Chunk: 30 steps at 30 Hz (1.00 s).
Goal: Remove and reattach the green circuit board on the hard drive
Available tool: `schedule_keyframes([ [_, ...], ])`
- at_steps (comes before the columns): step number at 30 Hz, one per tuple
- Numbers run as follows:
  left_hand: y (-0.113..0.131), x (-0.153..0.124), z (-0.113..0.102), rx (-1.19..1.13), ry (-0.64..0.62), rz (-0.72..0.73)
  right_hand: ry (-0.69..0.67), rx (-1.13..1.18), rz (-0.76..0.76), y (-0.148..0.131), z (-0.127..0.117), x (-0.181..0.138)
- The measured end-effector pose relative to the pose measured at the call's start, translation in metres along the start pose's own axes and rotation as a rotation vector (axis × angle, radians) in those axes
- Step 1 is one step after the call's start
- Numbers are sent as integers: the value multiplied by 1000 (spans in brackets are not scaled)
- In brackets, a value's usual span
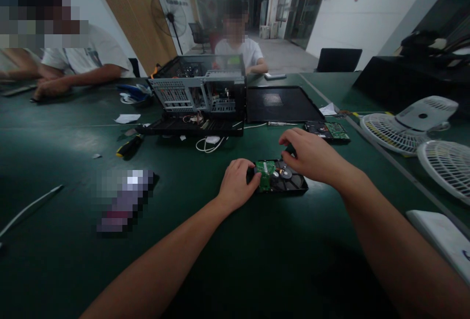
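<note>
A hard disk drive [293, 184] lies flat on the green table, its green circuit board and round metal hub facing up. My left hand [240, 182] is closed around the drive's left end, the thumb on top near the circuit board. Over the drive's upper right part, my right hand [306, 155] is curled with thumb and forefinger close together. Something small and dark shows between these fingers, too hidden to name. Behind my right hand lies a second drive [336, 132] with a green board.
An opened computer case [198, 93] stands at the back beside a black side panel [282, 103]. A yellow-and-black screwdriver [129, 147] and a blurred phone [127, 201] lie left. White fans [389, 133] stand right. One person [253, 54] sits opposite; others sit at far left.
</note>
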<state>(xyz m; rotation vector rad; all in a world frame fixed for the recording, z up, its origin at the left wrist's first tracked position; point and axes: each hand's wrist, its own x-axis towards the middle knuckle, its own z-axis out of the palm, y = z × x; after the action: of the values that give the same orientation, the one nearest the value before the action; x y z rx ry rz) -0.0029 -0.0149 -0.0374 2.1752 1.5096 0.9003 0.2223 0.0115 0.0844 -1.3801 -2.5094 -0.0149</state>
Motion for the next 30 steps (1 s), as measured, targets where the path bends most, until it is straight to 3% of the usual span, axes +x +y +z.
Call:
schedule_keyframes([
  [9, 2, 0, -1, 6, -3, 6, 0, -71, 85, -2, 0, 2],
  [16, 3, 0, -2, -1, -11, -8, 6, 45, -37, -3, 1, 2],
  [23, 2, 0, -2, -4, -9, 3, 19, -52, 77, -1, 2, 2],
  [30, -1, 0, 0, -2, 1, 9, -15, 90, -68, -3, -1, 1],
])
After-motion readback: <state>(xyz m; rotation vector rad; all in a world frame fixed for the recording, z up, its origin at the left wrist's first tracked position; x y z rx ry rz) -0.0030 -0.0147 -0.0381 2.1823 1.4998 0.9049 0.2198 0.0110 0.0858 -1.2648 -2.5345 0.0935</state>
